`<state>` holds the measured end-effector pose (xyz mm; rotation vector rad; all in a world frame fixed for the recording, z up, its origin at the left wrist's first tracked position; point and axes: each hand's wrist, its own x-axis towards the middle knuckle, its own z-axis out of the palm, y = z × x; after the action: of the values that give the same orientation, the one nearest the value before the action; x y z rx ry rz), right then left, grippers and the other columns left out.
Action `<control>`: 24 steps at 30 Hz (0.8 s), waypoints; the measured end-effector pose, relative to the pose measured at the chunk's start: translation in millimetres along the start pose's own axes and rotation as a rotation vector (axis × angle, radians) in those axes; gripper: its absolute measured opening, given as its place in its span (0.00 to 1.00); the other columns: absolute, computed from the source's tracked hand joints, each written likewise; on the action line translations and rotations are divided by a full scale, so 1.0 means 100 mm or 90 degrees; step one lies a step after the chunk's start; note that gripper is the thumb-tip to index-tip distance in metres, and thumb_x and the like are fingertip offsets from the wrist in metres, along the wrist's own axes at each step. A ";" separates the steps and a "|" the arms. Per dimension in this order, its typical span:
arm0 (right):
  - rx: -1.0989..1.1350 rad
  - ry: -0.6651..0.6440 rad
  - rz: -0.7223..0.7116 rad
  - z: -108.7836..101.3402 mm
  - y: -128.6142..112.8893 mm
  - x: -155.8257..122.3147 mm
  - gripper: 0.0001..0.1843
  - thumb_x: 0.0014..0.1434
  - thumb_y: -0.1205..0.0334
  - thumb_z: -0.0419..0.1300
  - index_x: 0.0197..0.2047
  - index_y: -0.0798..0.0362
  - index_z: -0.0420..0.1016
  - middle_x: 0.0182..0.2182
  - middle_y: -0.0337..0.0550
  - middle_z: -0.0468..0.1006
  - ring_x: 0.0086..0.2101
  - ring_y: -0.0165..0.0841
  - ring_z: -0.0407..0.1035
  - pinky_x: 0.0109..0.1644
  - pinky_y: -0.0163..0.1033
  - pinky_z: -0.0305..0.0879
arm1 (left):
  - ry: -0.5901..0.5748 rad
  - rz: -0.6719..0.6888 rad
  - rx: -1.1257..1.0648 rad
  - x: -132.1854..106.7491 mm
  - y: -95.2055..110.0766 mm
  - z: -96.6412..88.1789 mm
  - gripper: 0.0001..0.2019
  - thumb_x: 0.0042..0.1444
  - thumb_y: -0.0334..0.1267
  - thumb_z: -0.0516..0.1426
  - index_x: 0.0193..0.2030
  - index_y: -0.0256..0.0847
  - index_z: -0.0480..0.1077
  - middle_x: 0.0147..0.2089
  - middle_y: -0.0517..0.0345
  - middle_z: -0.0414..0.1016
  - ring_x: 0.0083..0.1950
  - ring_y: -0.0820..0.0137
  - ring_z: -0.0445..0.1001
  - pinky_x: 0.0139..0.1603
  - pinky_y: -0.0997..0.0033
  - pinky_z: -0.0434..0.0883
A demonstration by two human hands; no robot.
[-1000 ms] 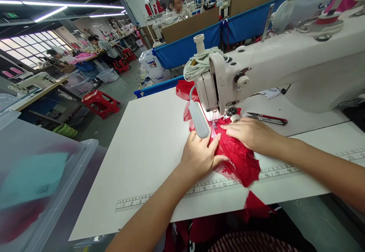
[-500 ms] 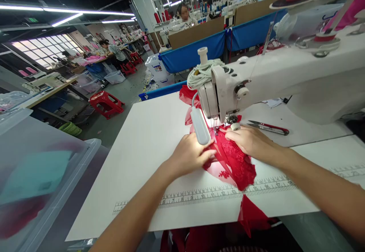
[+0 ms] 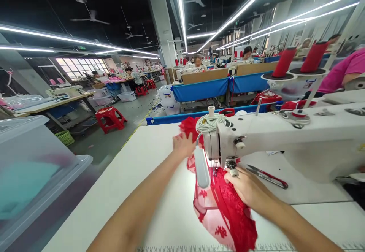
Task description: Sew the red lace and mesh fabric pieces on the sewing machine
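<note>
Red lace fabric point(image 3: 232, 202), with sheer mesh panels and flower motifs, lies under the needle area of a white sewing machine point(image 3: 212, 141). My right hand point(image 3: 245, 185) is closed on the lace, its fingertips just right of the presser foot point(image 3: 215, 170). Beyond the machine head, my left hand point(image 3: 184, 145) reaches to the bunched far part of the same fabric, fingers curled on it; the fingertips are partly hidden. A small lamp point(image 3: 202, 168) hangs left of the needle and lights the cloth. Red-handled thread snips point(image 3: 268, 176) lie right of my right hand.
A clear plastic bin point(image 3: 65, 176) stands left of the white table point(image 3: 159, 191). Red thread cones point(image 3: 285, 62) rise behind the machine. A red stool point(image 3: 110, 119) is on the floor. Several people sit at other machines; a pink sleeve point(image 3: 339, 71) shows at right.
My left hand has moved from beside the needle to the fabric behind the machine head. My right hand stays by the needle. The view has tilted up.
</note>
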<state>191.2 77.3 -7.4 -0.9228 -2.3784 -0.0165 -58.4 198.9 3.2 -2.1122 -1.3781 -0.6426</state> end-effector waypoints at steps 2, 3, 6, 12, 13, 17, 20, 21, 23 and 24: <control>0.001 0.009 0.008 0.02 0.01 0.00 0.16 0.53 0.80 0.44 0.26 0.51 0.63 0.24 0.40 0.67 0.26 0.31 0.62 0.26 0.35 0.59 | -0.013 -0.052 0.011 -0.04 -0.20 -0.01 0.17 0.63 0.43 0.57 0.55 0.37 0.67 0.53 0.50 0.70 0.49 0.64 0.73 0.48 0.57 0.74; 0.003 0.007 0.014 0.02 0.01 0.00 0.16 0.53 0.80 0.44 0.26 0.51 0.64 0.23 0.39 0.67 0.25 0.31 0.62 0.26 0.35 0.59 | -0.018 -0.068 0.012 -0.07 -0.29 -0.04 0.17 0.63 0.43 0.56 0.54 0.36 0.67 0.52 0.49 0.71 0.48 0.64 0.73 0.47 0.57 0.74; 0.010 -0.029 0.019 -0.04 0.00 0.02 0.17 0.54 0.80 0.44 0.29 0.51 0.67 0.24 0.39 0.68 0.26 0.31 0.64 0.28 0.34 0.61 | -0.020 -0.054 -0.009 -0.21 -0.37 -0.25 0.14 0.67 0.38 0.48 0.52 0.32 0.67 0.52 0.41 0.72 0.51 0.56 0.73 0.45 0.52 0.74; 0.016 -0.093 0.011 -0.08 0.01 0.02 0.17 0.59 0.76 0.45 0.36 0.53 0.73 0.32 0.48 0.77 0.35 0.37 0.70 0.39 0.39 0.68 | -0.132 0.241 -0.187 -0.79 0.35 -0.84 0.12 0.64 0.37 0.47 0.33 0.40 0.69 0.34 0.56 0.74 0.35 0.68 0.73 0.36 0.68 0.73; 0.024 -0.103 0.017 -0.07 0.02 0.01 0.16 0.59 0.76 0.46 0.36 0.52 0.73 0.34 0.49 0.77 0.37 0.38 0.71 0.41 0.40 0.69 | -0.153 0.308 -0.220 -0.87 0.49 -0.92 0.11 0.62 0.38 0.49 0.31 0.41 0.68 0.31 0.59 0.72 0.31 0.71 0.70 0.32 0.70 0.71; 0.042 -0.126 0.037 -0.07 0.02 -0.05 0.20 0.57 0.78 0.45 0.44 0.57 0.74 0.38 0.53 0.78 0.39 0.41 0.71 0.44 0.45 0.69 | -0.086 0.459 -0.190 -1.03 0.83 -1.16 0.10 0.61 0.28 0.50 0.28 0.39 0.65 0.25 0.60 0.65 0.24 0.74 0.62 0.22 0.72 0.60; 0.053 -0.130 0.037 -0.08 0.01 -0.09 0.21 0.57 0.79 0.45 0.49 0.61 0.73 0.44 0.56 0.78 0.44 0.41 0.71 0.49 0.48 0.69 | -0.067 0.467 -0.174 -1.06 0.93 -1.28 0.10 0.64 0.29 0.48 0.32 0.38 0.66 0.26 0.60 0.64 0.26 0.73 0.62 0.22 0.71 0.58; 0.059 -0.130 0.037 -0.08 0.01 -0.11 0.22 0.57 0.79 0.45 0.49 0.61 0.73 0.47 0.57 0.77 0.45 0.42 0.70 0.51 0.49 0.68 | -0.070 0.469 -0.181 -1.06 0.97 -1.32 0.09 0.64 0.30 0.48 0.34 0.37 0.67 0.27 0.59 0.65 0.27 0.72 0.63 0.23 0.71 0.60; 0.075 -0.130 0.039 -0.06 0.03 -0.12 0.22 0.57 0.79 0.45 0.49 0.62 0.73 0.52 0.58 0.75 0.49 0.42 0.69 0.55 0.50 0.66 | -0.079 0.474 -0.189 -1.09 1.07 -1.38 0.08 0.64 0.29 0.48 0.38 0.35 0.68 0.28 0.58 0.66 0.27 0.72 0.64 0.25 0.70 0.61; 0.085 -0.130 0.040 -0.05 0.04 -0.13 0.22 0.57 0.79 0.45 0.48 0.62 0.74 0.53 0.59 0.74 0.51 0.43 0.68 0.57 0.50 0.64 | -0.088 0.484 -0.189 -1.11 1.12 -1.40 0.08 0.64 0.26 0.48 0.39 0.34 0.68 0.29 0.58 0.67 0.27 0.72 0.64 0.25 0.70 0.61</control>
<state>203.6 71.1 -10.4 -0.9750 -2.4982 0.2702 -9.1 -5.8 16.7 -2.7030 -0.4570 -0.3970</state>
